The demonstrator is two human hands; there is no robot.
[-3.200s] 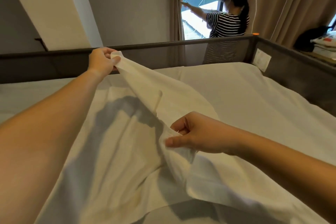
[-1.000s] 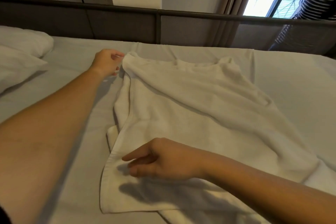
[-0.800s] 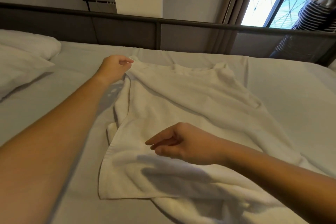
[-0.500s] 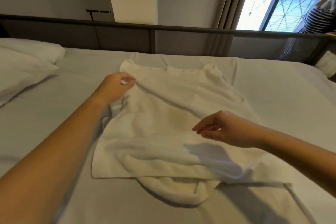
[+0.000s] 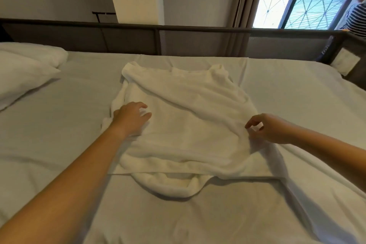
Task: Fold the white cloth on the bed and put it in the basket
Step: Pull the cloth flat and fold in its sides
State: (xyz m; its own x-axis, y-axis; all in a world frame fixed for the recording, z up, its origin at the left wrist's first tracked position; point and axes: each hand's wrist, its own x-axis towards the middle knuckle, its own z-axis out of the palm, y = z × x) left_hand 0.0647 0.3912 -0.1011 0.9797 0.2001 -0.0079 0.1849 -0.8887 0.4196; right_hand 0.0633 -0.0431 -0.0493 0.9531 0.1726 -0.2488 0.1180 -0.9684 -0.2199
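The white cloth (image 5: 190,125) lies folded over in a rough rectangle on the bed (image 5: 59,125), with wrinkles across its top and a rolled lump poking out under its near edge. My left hand (image 5: 130,119) rests flat on the cloth's left side, fingers spread. At the cloth's right edge my right hand (image 5: 269,130) hovers with thumb and fingers curled close to the fabric; whether it pinches the edge is unclear. No basket is in view.
White pillows (image 5: 25,69) lie at the left end of the bed. A dark mesh rail (image 5: 198,41) runs along the far side. A person in a striped shirt (image 5: 356,20) stands at the window, far right.
Both hands let go of the lifted cloth, which now lies on the bed. My left hand slid down from the far corner onto the left side; my right hand moved to the right edge.
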